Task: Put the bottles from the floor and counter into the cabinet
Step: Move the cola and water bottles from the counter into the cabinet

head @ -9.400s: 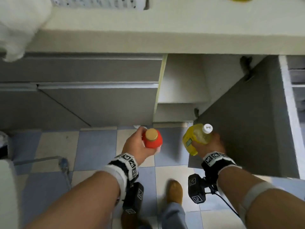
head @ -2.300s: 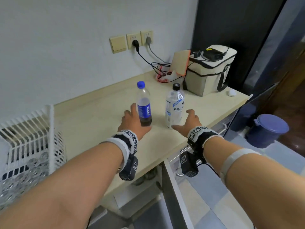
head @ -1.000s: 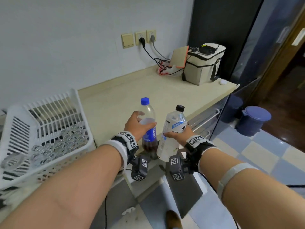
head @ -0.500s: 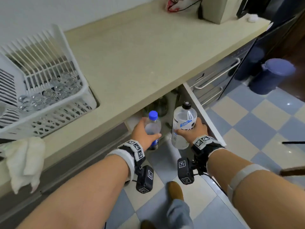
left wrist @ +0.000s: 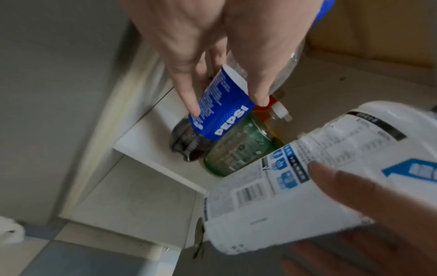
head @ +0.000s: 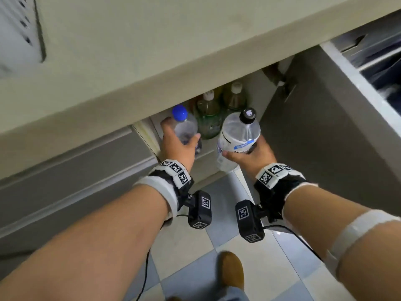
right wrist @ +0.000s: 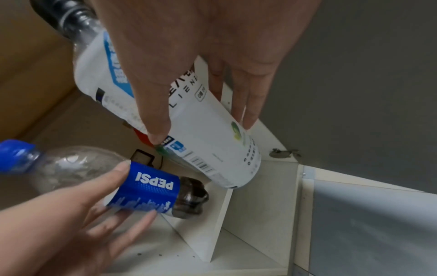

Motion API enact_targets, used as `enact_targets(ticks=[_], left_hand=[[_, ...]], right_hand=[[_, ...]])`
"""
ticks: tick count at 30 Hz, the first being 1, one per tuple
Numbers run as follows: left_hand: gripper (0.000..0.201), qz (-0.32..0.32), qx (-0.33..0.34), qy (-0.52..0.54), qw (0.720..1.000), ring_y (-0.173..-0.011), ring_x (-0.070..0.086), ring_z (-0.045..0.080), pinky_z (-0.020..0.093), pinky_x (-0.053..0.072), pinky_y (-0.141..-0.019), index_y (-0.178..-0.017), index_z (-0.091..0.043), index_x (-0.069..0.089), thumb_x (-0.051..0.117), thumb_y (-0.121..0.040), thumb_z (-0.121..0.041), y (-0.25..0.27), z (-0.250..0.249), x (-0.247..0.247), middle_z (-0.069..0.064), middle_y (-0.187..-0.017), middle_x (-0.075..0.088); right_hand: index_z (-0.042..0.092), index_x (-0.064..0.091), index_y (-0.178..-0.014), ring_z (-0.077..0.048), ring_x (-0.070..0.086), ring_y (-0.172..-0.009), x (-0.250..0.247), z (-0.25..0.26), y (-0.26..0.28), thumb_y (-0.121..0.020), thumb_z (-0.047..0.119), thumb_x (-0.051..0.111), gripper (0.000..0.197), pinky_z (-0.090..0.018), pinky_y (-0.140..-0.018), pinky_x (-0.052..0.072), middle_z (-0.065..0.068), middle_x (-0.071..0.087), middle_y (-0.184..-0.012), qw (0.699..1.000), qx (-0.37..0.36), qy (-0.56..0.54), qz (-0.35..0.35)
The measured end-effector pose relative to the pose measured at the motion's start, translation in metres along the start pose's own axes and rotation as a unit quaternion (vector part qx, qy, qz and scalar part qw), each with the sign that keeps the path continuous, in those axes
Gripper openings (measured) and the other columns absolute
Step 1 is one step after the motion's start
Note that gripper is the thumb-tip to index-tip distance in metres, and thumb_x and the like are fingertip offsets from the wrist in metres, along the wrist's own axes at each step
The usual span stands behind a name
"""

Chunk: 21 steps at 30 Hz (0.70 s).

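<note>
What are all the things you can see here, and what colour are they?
Cola bottle: one, clear with blue cap and blue label, held at the cabinet mouth.
Water bottle: one, clear with black cap and white label, held right of the cola bottle.
Stored bottles: at least two, greenish and brownish with white caps, on the cabinet shelf.
Cabinet door: one, grey, swung open at right.
Counter: one, beige, above the cabinet.
Floor: blue and white tiles.
Shoe: one, brown, on the floor.
Left hand: grips the cola bottle.
Right hand: grips the water bottle.

home kitchen | counter point(head: 152, 40) | cabinet point(head: 314, 131) | tiled floor point(head: 217, 235)
</note>
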<state>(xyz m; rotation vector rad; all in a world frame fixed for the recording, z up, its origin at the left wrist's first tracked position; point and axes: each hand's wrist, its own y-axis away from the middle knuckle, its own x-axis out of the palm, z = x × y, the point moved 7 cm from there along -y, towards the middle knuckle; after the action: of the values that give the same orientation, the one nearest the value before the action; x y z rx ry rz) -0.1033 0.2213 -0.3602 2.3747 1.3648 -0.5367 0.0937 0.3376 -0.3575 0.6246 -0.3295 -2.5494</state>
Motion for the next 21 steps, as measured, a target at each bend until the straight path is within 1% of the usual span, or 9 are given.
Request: enact_targets(ticks=[3, 5, 8, 14, 16, 18, 19, 20, 21], left_hand=[[0.069, -0.052, 0.005, 0.023, 0.998, -0.109, 0.061, 0.022, 0.023, 0.045, -0.092, -0.134, -0.021, 0.045, 0.083, -0.076, -0.025, -0.034, 0.017, 0.013, -0.002, -0.12, 0.059], [0.073, -0.088, -0.005, 0.028, 0.996, -0.112, 0.061, 0.021, 0.025, 0.045, -0.095, -0.138, -0.026, 0.043, 0.082, -0.077, -0.028, -0.05, 0.026, 0.018, -0.001, -0.128, 0.061], [0.082, -0.134, -0.011, 0.049, 0.99, -0.123, 0.059, 0.023, 0.023, 0.043, -0.099, -0.147, -0.026, 0.038, 0.081, -0.078, -0.032, -0.068, 0.032, 0.023, 0.002, -0.139, 0.058], [0.082, -0.175, -0.006, 0.054, 0.983, -0.129, 0.053, 0.016, 0.004, 0.026, -0.086, -0.151, -0.023, 0.037, 0.079, -0.081, -0.036, -0.092, 0.026, 0.036, 0.0, -0.144, 0.053], [0.083, -0.17, -0.005, 0.064, 0.983, -0.13, 0.052, 0.016, 0.001, 0.024, -0.088, -0.151, -0.021, 0.036, 0.079, -0.082, -0.036, -0.097, 0.029, 0.038, 0.001, -0.145, 0.052], [0.086, -0.161, -0.018, 0.078, 0.984, -0.13, 0.054, 0.016, 0.007, 0.034, -0.098, -0.152, -0.021, 0.036, 0.08, -0.08, -0.037, -0.099, 0.037, 0.039, 0.002, -0.145, 0.054], [0.089, -0.155, -0.029, 0.086, 0.984, -0.131, 0.055, 0.018, 0.017, 0.04, -0.105, -0.152, -0.02, 0.035, 0.08, -0.078, -0.038, -0.097, 0.041, 0.04, 0.003, -0.145, 0.054], [0.09, -0.148, -0.037, 0.086, 0.985, -0.131, 0.055, 0.02, 0.025, 0.043, -0.108, -0.153, -0.02, 0.035, 0.08, -0.077, -0.039, -0.093, 0.045, 0.041, 0.004, -0.146, 0.053], [0.088, -0.141, -0.045, 0.079, 0.986, -0.131, 0.055, 0.021, 0.026, 0.043, -0.107, -0.153, -0.019, 0.035, 0.079, -0.078, -0.039, -0.089, 0.048, 0.041, 0.005, -0.146, 0.053]], right_hand=[[0.021, 0.053, -0.131, -0.013, 0.067, -0.102, 0.02, -0.015, -0.03, -0.06, 0.015, 0.093, 0.082, -0.033, -0.096, 0.054, 0.002, 0.069, -0.117, 1.0, -0.011, -0.027, 0.005], [0.026, 0.053, -0.129, -0.016, 0.066, -0.107, 0.029, -0.022, -0.046, -0.059, 0.018, 0.093, 0.081, -0.041, -0.1, 0.052, 0.002, 0.068, -0.118, 0.999, -0.02, -0.025, 0.017], [0.03, 0.054, -0.127, -0.014, 0.066, -0.106, 0.039, -0.03, -0.063, -0.057, 0.022, 0.093, 0.08, -0.039, -0.1, 0.051, 0.006, 0.069, -0.116, 0.999, -0.023, -0.019, 0.024], [0.028, 0.053, -0.127, -0.001, 0.064, -0.095, 0.053, -0.032, -0.083, -0.063, 0.02, 0.091, 0.076, -0.022, -0.088, 0.048, 0.014, 0.066, -0.107, 0.997, -0.05, -0.006, 0.053], [0.027, 0.053, -0.124, -0.006, 0.065, -0.098, 0.055, -0.029, -0.084, -0.063, 0.021, 0.091, 0.072, -0.022, -0.088, 0.048, 0.015, 0.065, -0.106, 0.996, -0.064, 0.005, 0.064], [0.024, 0.053, -0.128, -0.008, 0.064, -0.1, 0.059, -0.025, -0.084, -0.063, 0.021, 0.091, 0.076, -0.018, -0.086, 0.047, 0.011, 0.067, -0.11, 0.993, -0.08, 0.022, 0.081], [0.025, 0.052, -0.13, -0.008, 0.063, -0.101, 0.061, -0.024, -0.084, -0.063, 0.02, 0.091, 0.077, -0.018, -0.086, 0.046, 0.01, 0.066, -0.112, 0.992, -0.084, 0.032, 0.089], [0.025, 0.051, -0.13, -0.008, 0.062, -0.103, 0.062, -0.024, -0.084, -0.063, 0.02, 0.091, 0.078, -0.021, -0.088, 0.046, 0.011, 0.065, -0.112, 0.991, -0.085, 0.045, 0.095], [0.027, 0.05, -0.13, -0.009, 0.061, -0.105, 0.063, -0.024, -0.085, -0.063, 0.022, 0.092, 0.079, -0.024, -0.092, 0.047, 0.012, 0.064, -0.113, 0.99, -0.083, 0.061, 0.098]])
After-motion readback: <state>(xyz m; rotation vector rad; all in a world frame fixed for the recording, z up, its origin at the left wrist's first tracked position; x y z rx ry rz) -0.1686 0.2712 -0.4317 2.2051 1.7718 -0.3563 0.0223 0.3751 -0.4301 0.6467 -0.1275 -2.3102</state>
